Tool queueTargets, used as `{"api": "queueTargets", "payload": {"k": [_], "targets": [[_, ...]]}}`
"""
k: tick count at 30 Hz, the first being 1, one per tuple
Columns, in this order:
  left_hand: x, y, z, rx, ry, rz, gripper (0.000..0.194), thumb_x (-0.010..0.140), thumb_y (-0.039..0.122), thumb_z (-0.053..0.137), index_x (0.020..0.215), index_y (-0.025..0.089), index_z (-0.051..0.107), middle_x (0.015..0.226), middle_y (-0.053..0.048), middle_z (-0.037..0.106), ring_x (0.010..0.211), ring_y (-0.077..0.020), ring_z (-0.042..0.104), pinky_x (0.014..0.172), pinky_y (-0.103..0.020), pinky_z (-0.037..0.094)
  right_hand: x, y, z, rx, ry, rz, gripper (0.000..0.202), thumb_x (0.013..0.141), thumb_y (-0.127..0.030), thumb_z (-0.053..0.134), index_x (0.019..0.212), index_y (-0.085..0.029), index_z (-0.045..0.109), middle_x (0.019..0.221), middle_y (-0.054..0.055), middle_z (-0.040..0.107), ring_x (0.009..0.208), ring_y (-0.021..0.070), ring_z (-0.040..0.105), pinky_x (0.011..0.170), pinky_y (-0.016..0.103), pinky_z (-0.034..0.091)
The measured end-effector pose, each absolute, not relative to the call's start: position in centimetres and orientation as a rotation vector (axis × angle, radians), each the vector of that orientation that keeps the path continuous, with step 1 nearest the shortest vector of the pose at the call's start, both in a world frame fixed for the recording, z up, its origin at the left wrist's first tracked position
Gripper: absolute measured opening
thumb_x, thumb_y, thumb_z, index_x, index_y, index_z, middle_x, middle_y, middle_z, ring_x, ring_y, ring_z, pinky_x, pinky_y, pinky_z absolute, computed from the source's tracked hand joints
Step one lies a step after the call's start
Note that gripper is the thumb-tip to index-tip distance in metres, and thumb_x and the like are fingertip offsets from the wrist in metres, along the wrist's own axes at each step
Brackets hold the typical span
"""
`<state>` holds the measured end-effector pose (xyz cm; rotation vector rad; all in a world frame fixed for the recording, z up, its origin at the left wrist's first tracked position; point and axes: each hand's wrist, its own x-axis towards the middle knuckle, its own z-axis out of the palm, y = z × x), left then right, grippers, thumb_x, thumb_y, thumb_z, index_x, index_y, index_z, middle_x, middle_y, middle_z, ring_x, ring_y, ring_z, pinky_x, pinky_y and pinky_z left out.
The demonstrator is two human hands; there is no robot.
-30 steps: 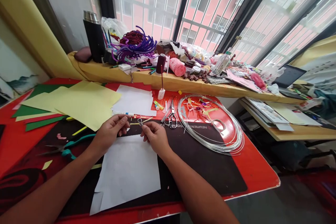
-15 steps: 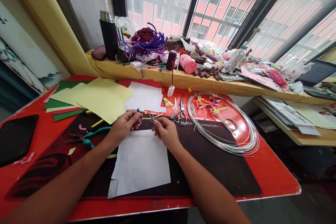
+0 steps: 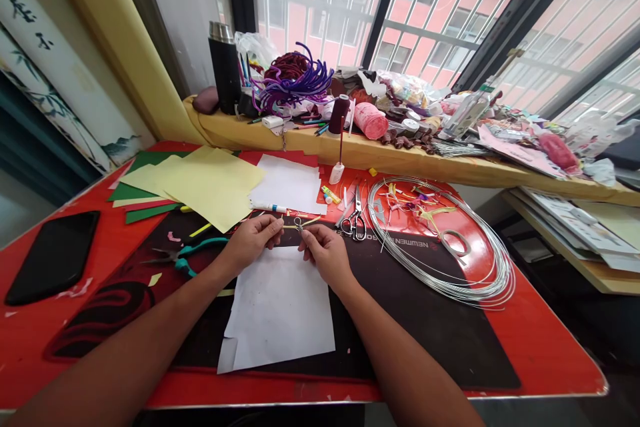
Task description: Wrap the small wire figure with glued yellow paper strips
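Note:
My left hand (image 3: 256,239) pinches one end of a thin yellowish strip (image 3: 290,227), thumb against forefinger. A small piece of looped wire (image 3: 299,221) is at the strip's other end, pinched in the fingertips of my right hand (image 3: 326,253). How strip and wire join is too small to tell. Both hands hover just past the top edge of a white paper sheet (image 3: 280,310) on the dark mat (image 3: 410,320). Teal-handled pliers (image 3: 200,250) lie left of my left hand. Scissors (image 3: 356,219) rest beyond my right hand.
A large wire coil (image 3: 503,287) lies at right, with a tape roll (image 3: 455,242) inside it. Coloured paper sheets (image 3: 215,180) spread at back left, near a black phone (image 3: 53,257). A white bottle (image 3: 337,173) stands below the cluttered window ledge (image 3: 300,140).
My view has turned slightly left, so everything appears further right. Both hands keep nearly the same pose and hold on the strip and wire.

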<state>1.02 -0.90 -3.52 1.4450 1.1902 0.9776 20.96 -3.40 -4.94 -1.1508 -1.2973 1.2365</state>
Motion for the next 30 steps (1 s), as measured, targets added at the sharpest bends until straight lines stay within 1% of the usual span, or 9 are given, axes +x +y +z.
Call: {"api": "queueTargets", "payload": {"k": [5,9,17,22,24,27,30], "targets": [[0.9,-0.8,-3.8,1.431,1.180,0.989,0.046,0.090,0.065,0.065,0.074,0.022,0.061,0.069,0.000,0.063,0.060,-0.0146,0.052,0.056,-0.028,0.040,20.9,-3.5,-4.7,-1.139,-1.306,1.249,0.025,0.093,-0.044,0.067,0.086,-0.020,0.069,0.068,0.000,0.070,0.050,0.0119,0.055,0.048,0.024,0.040],[1.0,-0.8,-3.5,1.426,1.209,0.997,0.047,0.087,0.067,0.067,0.076,0.021,0.061,0.069,0.000,0.063,0.060,-0.0146,0.051,0.055,-0.028,0.039,20.9,-3.5,-4.8,-1.135,-1.297,1.250,0.026,0.092,-0.045,0.068,0.088,-0.019,0.070,0.068,0.001,0.071,0.050,0.0118,0.056,0.047,0.024,0.041],[1.2,-1.1,-2.7,1.412,1.222,1.037,0.047,0.083,0.069,0.070,0.080,0.022,0.064,0.068,0.001,0.063,0.058,-0.0150,0.052,0.057,-0.029,0.043,20.9,-3.4,-5.1,-1.137,-1.285,1.237,0.027,0.092,-0.047,0.070,0.086,-0.020,0.069,0.066,0.001,0.070,0.049,0.0122,0.056,0.047,0.023,0.040],[1.1,-0.8,-2.9,1.337,1.226,1.051,0.050,0.080,0.070,0.071,0.087,0.021,0.071,0.069,-0.001,0.067,0.057,-0.0157,0.053,0.053,-0.028,0.043,20.9,-3.4,-5.2,-1.142,-1.281,1.237,0.029,0.091,-0.049,0.070,0.087,-0.021,0.069,0.066,0.001,0.071,0.049,0.0127,0.057,0.046,0.024,0.041],[1.1,-0.7,-3.0,1.370,1.218,1.018,0.050,0.080,0.071,0.070,0.082,0.021,0.071,0.068,-0.002,0.068,0.056,-0.0158,0.053,0.052,-0.028,0.042,20.9,-3.4,-5.3,-1.151,-1.289,1.227,0.029,0.092,-0.050,0.069,0.087,-0.021,0.069,0.067,0.001,0.071,0.049,0.0129,0.057,0.047,0.024,0.041],[1.1,-0.8,-2.8,1.443,1.199,0.967,0.049,0.082,0.070,0.068,0.070,0.022,0.067,0.067,-0.003,0.068,0.056,-0.0156,0.053,0.054,-0.029,0.042,20.9,-3.4,-5.2,-1.150,-1.298,1.231,0.028,0.092,-0.049,0.069,0.087,-0.021,0.069,0.067,0.001,0.070,0.049,0.0127,0.056,0.047,0.024,0.041],[1.1,-1.0,-2.4,1.461,1.195,0.950,0.046,0.082,0.066,0.068,0.070,0.022,0.066,0.066,-0.002,0.067,0.057,-0.0152,0.053,0.055,-0.028,0.042,20.9,-3.3,-5.1,-1.137,-1.295,1.249,0.027,0.091,-0.048,0.069,0.087,-0.021,0.069,0.066,0.000,0.069,0.049,0.0124,0.055,0.047,0.024,0.040]]}}
